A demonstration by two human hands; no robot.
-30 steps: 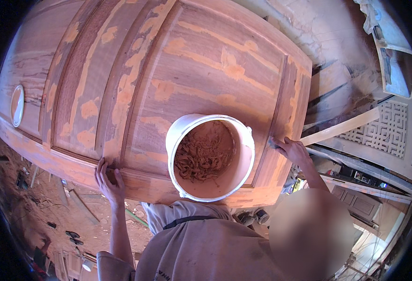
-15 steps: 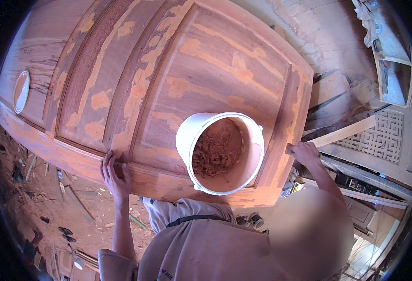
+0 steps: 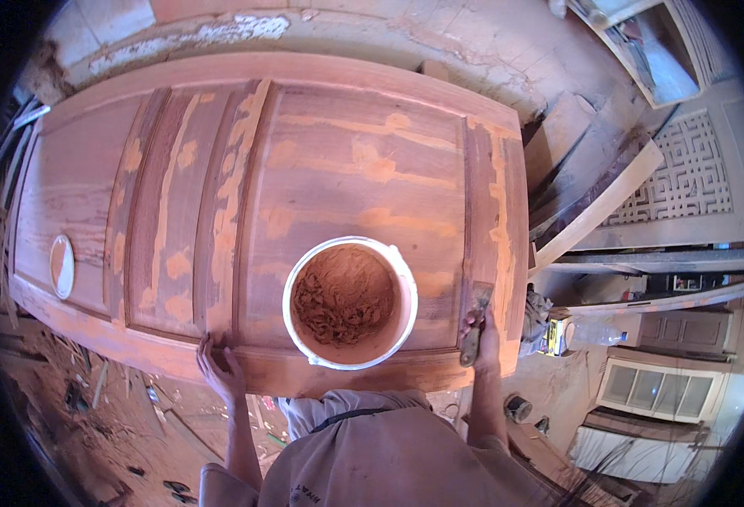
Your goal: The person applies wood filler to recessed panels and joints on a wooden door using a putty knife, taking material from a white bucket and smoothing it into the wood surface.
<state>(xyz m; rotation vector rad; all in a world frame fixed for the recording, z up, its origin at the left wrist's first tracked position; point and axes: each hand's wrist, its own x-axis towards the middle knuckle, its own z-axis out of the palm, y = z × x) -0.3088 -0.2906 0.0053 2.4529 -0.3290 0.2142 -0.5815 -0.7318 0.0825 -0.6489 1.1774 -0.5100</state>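
A large reddish wooden door panel [image 3: 329, 177] lies flat, blotched with lighter orange filler patches. A white bucket [image 3: 351, 302] of reddish-brown putty stands on its near side. My left hand [image 3: 218, 367] rests open on the panel's near edge, fingers spread on the wood. My right hand [image 3: 480, 329] grips a putty knife [image 3: 476, 314], its blade pressed against the panel's right stile, just right of the bucket.
A white round lid [image 3: 62, 266] lies on the panel's left end. Lattice-carved panels and wooden frames [image 3: 684, 186] are stacked at the right. Sawdust and scraps cover the dirt floor [image 3: 93, 422] at lower left. A plastered wall [image 3: 245, 29] runs along the far side.
The view has shifted, so the panel sits more level. My right hand moved inward along the right stile with the putty knife. My left hand stays on the near edge.
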